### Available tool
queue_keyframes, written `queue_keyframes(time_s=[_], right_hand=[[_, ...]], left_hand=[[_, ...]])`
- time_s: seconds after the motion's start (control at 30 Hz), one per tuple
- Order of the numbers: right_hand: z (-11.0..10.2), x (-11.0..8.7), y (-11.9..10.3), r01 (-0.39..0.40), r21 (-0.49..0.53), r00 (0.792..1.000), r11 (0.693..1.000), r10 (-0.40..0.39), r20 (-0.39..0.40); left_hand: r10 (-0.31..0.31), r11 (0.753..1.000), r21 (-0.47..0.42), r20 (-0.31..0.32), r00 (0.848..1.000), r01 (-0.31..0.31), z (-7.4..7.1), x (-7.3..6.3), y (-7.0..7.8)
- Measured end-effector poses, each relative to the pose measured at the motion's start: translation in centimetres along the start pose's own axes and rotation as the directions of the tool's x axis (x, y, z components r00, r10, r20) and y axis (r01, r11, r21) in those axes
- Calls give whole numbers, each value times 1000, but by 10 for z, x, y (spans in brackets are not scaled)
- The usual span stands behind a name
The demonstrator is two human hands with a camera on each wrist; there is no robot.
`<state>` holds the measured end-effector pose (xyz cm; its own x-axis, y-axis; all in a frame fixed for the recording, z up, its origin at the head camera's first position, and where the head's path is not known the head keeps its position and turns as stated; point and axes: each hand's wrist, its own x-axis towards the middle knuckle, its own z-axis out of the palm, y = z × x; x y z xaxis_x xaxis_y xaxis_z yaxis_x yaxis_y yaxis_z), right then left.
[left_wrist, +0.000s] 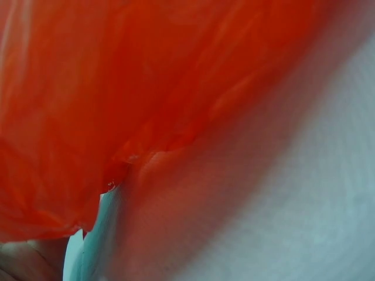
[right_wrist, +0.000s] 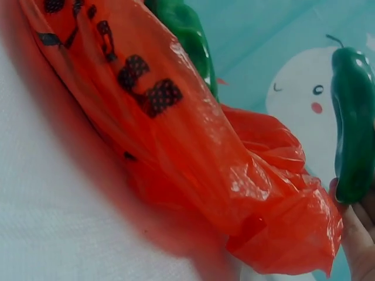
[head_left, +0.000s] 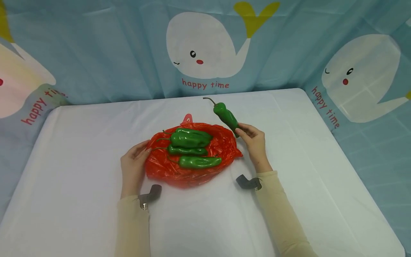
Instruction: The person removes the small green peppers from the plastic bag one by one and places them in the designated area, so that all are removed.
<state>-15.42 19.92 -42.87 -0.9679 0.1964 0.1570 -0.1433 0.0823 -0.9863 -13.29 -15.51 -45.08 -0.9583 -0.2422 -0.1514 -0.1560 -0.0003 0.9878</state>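
Note:
A crinkled red plastic bag [head_left: 229, 142] lies spread open on the table, with several long green peppers [head_left: 199, 162] lying across it, stems to the left. My left hand [head_left: 133, 162] grips the bag's left edge between thumb and fingers; in the left wrist view the red plastic [left_wrist: 146, 70] covers most of that hand. Just beyond the bag's right rim, my right hand [head_left: 255, 144] pinches another green pepper [head_left: 225, 114] by its tip, its stem pointing up and left. The right wrist view shows this held pepper [right_wrist: 353, 117] raised beside the bag [right_wrist: 234, 181].
A white cloth covers the table [head_left: 321, 200]. Behind it hangs a blue curtain [head_left: 128, 53] printed with white whales. A dark wrist camera mount [head_left: 151, 194] juts from the left sleeve, and a similar mount [head_left: 247, 182] from the right one.

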Motion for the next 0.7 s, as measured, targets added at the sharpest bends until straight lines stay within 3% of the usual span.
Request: queue_keyframes(time_s=[0.23, 0.5, 0.7], right_hand=[[-3, 3, 4, -69, 76, 995, 995, 74, -68], [-7, 8, 7, -159, 185, 969, 970, 189, -161], [-12, 11, 10, -190, 236, 956, 953, 235, -179]], left_hand=[[0, 1000, 14, 1, 1000, 0, 0, 0, 0], [-6, 1000, 19, 2, 1000, 6, 0, -2, 2], [-7, 1000, 4, -4, 1000, 7, 1, -2, 2]])
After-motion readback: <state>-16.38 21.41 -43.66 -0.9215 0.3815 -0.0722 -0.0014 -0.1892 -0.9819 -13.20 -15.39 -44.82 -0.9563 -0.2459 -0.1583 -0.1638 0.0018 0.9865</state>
